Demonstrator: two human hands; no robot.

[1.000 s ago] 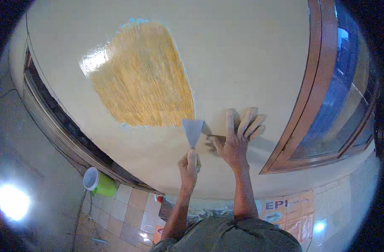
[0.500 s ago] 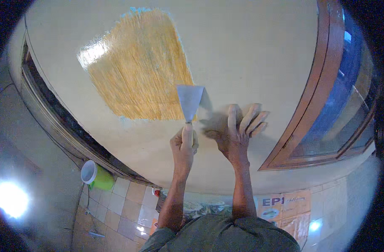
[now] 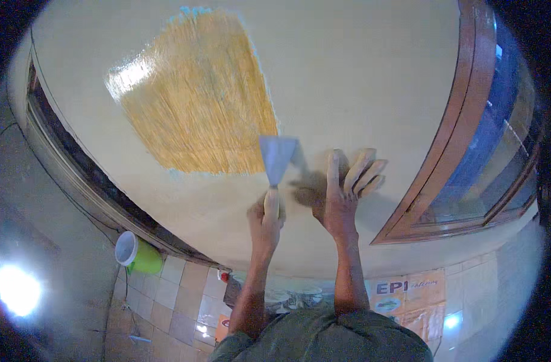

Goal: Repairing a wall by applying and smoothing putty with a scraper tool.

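My left hand (image 3: 266,214) is closed around the handle of a putty knife (image 3: 277,158), whose wide grey blade points up against the cream wall (image 3: 360,72). The blade sits just off the lower right corner of a streaky yellow-orange patch (image 3: 197,96) on that wall. My right hand (image 3: 342,187) lies flat on the wall just right of the blade, fingers spread and holding nothing. A darker smudge or shadow shows on the wall between the blade and my right hand.
A brown wooden window frame (image 3: 462,133) with blue glass curves down the right side. A dark framed opening (image 3: 64,151) runs along the left. Below, a green bucket with a white rim (image 3: 135,253) stands on the tiled floor (image 3: 167,301).
My left hand has lifted the putty knife up the wall to the patch's lower right corner. My right hand has stayed flat on the wall beside it.
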